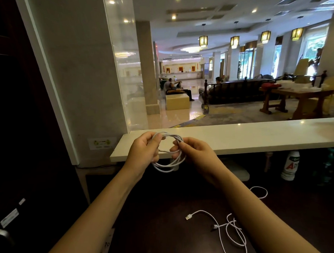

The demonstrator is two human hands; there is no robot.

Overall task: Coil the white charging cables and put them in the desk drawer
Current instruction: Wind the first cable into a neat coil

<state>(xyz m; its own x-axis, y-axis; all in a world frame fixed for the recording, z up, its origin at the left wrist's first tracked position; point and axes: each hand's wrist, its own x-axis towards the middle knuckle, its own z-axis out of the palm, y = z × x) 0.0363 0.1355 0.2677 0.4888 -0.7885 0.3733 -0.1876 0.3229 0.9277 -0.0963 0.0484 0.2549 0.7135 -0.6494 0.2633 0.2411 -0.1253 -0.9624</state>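
Note:
A white charging cable wound into a round coil (pixel 168 165) hangs in the air in front of the white counter ledge. My left hand (pixel 144 150) pinches the coil's upper left side. My right hand (pixel 194 150) grips its right side, fingers curled round the strands. A second white cable (pixel 232 230) lies loose and tangled on the dark desk under my right forearm, its USB plug (pixel 188 217) pointing left. Part of another white loop (pixel 260 192) shows on the desk beyond my right arm. No drawer is visible.
A long white counter ledge (pixel 258 135) runs across above the dark desk (pixel 157 222). A white plastic bottle (pixel 291 165) stands under the ledge at right. A wall and dark cabinet close off the left side. A lobby with seated people lies beyond.

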